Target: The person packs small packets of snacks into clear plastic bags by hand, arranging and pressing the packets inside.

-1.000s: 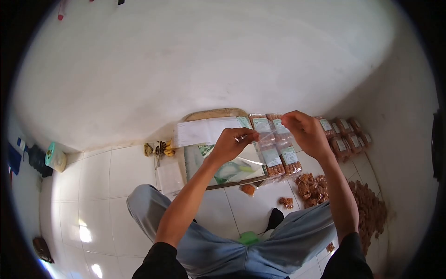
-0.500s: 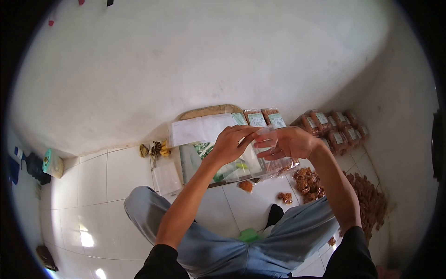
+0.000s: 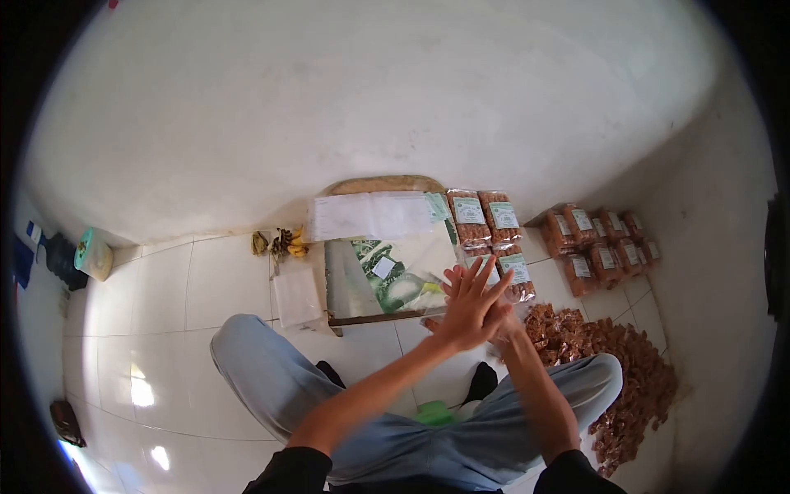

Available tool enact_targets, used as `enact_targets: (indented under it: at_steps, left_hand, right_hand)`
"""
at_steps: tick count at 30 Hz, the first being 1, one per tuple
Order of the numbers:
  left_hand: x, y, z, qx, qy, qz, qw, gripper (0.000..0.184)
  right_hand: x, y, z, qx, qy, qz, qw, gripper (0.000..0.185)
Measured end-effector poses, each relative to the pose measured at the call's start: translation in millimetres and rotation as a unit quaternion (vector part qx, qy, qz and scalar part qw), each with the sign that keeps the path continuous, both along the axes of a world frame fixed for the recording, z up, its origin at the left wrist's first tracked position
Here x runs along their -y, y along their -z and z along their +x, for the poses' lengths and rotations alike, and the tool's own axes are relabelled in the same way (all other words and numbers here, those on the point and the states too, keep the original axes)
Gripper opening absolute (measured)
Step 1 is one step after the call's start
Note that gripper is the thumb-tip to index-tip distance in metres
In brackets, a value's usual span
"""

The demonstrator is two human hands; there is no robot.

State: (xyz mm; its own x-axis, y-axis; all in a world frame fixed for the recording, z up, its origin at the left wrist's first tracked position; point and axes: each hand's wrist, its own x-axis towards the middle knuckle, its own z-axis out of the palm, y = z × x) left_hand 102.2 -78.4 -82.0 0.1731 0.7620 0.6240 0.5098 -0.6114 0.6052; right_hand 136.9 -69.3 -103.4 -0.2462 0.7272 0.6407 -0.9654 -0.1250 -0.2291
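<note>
My left hand (image 3: 471, 311) lies across my right hand (image 3: 504, 321), palm against palm, over the right front edge of the low table (image 3: 374, 319). The fingers of my left hand are stretched out and slightly spread, and nothing shows in them. Much of my right hand is hidden behind the left. Just beyond them, labelled packs of brown snacks (image 3: 503, 216) lie in two rows, the nearer ones partly covered by my fingers. A green and white printed sheet (image 3: 395, 276) covers the tabletop, with a small white label (image 3: 383, 267) on it.
White sheets (image 3: 370, 216) lie along the table's back. Left are bananas (image 3: 297, 244) and a stack of clear bags (image 3: 297, 297). Labelled packs (image 3: 605, 263) stand at the right wall, near a heap of small brown packets (image 3: 629, 370). A lidded tub (image 3: 95, 255) stands far left.
My hands have come together and moved down toward me. The clear plastic seen between them earlier no longer shows. More of the printed sheet and snack packs is visible.
</note>
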Motion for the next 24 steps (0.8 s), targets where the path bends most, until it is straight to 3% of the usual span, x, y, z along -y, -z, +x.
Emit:
enact_targets:
  at_steps: [1,2,3,5,6,7,9,10,12,13,14,17,20,22,24]
  left_hand:
    - [6,8,13,0.027,-0.007,-0.015,0.999,0.068]
    - [14,9,21,0.030,-0.009,-0.016,0.999,0.068]
    - [22,8,28,0.046,-0.019,-0.029,0.998,0.070]
    - [39,8,41,0.086,-0.029,-0.027,0.995,0.071]
    - [45,12,45,0.086,-0.031,-0.031,0.995,0.071]
    - [50,15,47,0.100,-0.035,-0.039,0.994,0.069]
    - [54,24,49,0.169,-0.069,-0.039,0.982,0.063]
    - [57,26,45,0.168,-0.069,-0.041,0.982,0.063]
    - [63,32,31,0.213,-0.160,-0.035,0.963,0.055]
    - [63,38,30,0.221,-0.198,-0.034,0.954,0.039]
    - [63,44,26,0.218,-0.197,-0.036,0.955,0.039]
    - [65,40,13,0.230,-0.194,-0.061,0.952,0.016]
    - [72,42,19,0.203,-0.167,-0.048,0.964,0.017]
    - [84,41,26,0.199,-0.149,-0.053,0.967,0.019]
    - [95,35,28,0.196,-0.133,-0.058,0.970,0.020]
  right_hand:
    - [-2,15,-9,-0.256,0.023,0.070,0.964,0.065]
    - [-12,27,12,-0.254,0.021,0.069,0.965,0.065]
    - [-24,37,49,0.029,-0.016,-0.077,0.996,0.064]
    - [-38,51,62,0.354,-0.060,-0.229,0.905,0.068]
    - [-40,57,61,0.355,-0.063,-0.232,0.904,0.068]
    - [-44,62,59,0.322,-0.071,-0.144,0.933,0.069]
    - [-45,74,61,0.304,-0.057,-0.133,0.942,0.072]
    - [-40,55,55,0.303,-0.057,-0.134,0.942,0.072]
    - [-33,19,45,0.446,0.045,-0.232,0.863,0.072]
    - [-38,26,47,0.415,0.021,-0.245,0.876,0.071]
    - [-41,28,42,0.412,0.021,-0.248,0.876,0.071]
    - [-51,50,36,0.364,0.030,-0.324,0.873,0.059]
    - [-63,83,39,0.373,0.057,-0.238,0.895,0.060]
    - [-63,69,30,0.435,0.083,-0.309,0.842,0.060]
    - [-63,60,24,0.430,0.068,-0.349,0.830,0.060]
